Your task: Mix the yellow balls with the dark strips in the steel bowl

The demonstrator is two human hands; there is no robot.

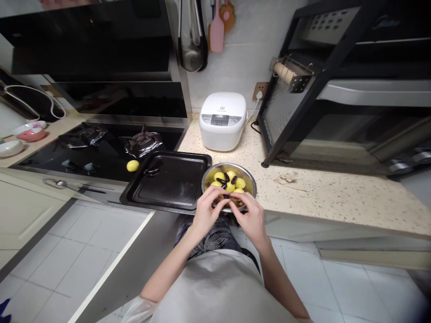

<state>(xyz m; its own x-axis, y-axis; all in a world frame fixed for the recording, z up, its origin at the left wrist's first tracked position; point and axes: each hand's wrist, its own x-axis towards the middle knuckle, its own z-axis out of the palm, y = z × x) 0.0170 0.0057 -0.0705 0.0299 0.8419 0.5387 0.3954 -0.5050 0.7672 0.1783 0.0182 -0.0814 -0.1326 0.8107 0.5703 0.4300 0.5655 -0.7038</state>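
Observation:
A metal bowl (249, 177) holds several smooth yellow balls (240, 183) with dark purple, glossy oblong pieces (226, 177) lying among them. Over the bowl's near side, my left hand (210, 206) and my right hand (249, 214) meet with thumbs and forefingers pinched together. Whatever sits between the fingertips is too small to name; a dark spot shows just there. To the left of the bowl is a black baking tray (168, 184) with a few dark pieces (152, 171) near its far left corner. One yellow ball (133, 166) lies beside the tray on the stove.
A white rice cooker (222, 121) stands behind the bowl, plugged in at the wall. The gas stove (107, 143) is on the left, with bowls (32, 133) beyond it. On the right, a black rack (292, 116) holds an oven (353, 134). A crumpled scrap (286, 178) lies on the speckled counter (330, 193).

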